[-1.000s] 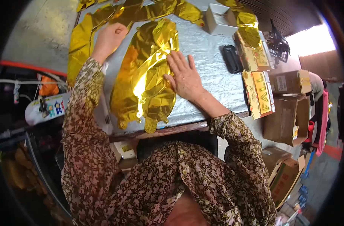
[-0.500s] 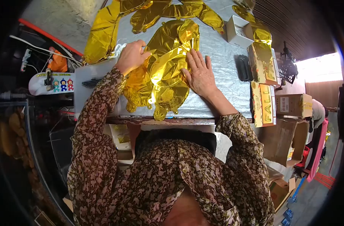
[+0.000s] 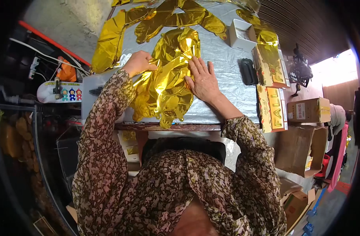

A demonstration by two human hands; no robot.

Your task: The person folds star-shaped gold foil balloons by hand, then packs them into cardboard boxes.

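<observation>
A flat, crumpled gold foil balloon (image 3: pixel 174 76) lies on the silver-covered table in front of me, partly folded over itself. My left hand (image 3: pixel 139 63) is at its upper left edge, fingers curled in and pinching the foil. On the right edge of the balloon, my right hand (image 3: pixel 203 80) rests palm down with its fingers stretched out. Rounded lobes of foil hang close to the table's near edge. Part of the left side of the balloon is hidden behind my left sleeve.
More gold foil balloons (image 3: pixel 107 41) lie at the back and left. To the right are an open white box (image 3: pixel 243 37), a black case (image 3: pixel 248 72) and packages printed "FALL" (image 3: pixel 275 108). Cardboard boxes (image 3: pixel 302 147) stand beyond the table's right side, near another person (image 3: pixel 337 118).
The view has shifted slightly. My left hand has drawn the foil's left edge a little, while my right hand stays flat on the balloon's right side.
</observation>
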